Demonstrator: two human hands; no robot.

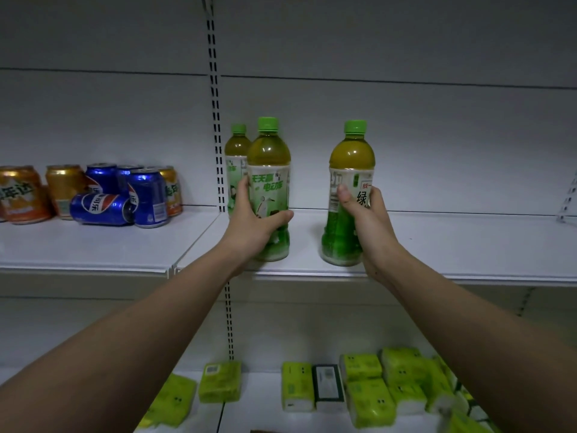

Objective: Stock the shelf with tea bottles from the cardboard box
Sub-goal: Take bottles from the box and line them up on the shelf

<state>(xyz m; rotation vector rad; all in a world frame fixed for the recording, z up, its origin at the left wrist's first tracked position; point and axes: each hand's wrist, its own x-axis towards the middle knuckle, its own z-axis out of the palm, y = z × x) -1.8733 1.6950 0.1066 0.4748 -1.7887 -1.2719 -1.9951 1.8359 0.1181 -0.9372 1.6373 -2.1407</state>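
Hands: left hand (pixel 249 220) grips bottle (pixel 269 189); right hand (pixel 363 214) grips second bottle (pixel 349 195); both upright on shelf (pixel 452 245); advise sliding back beside rear bottle (pixel 234 164), then letting go.

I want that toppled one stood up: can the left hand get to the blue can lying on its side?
Probably not yet: the left hand grips a tea bottle; otherwise the fallen blue can lies unobstructed.

Rear tea bottle (pixel 236 157) mostly hidden behind the front bottle (pixel 269 189) — only cap, shoulder and a strip of label show. Left hand (pixel 254 225) covers the front bottle's lower label; right hand (pixel 363 214) blocks half the right bottle's (pixel 351 195) label text. Orange can (pixel 22 193) at far left cut by the frame edge. Green packs (pixel 368 398) on the lower shelf — print too small to read, the lowest ones cropped by the bottom edge. Cardboard box not visible.
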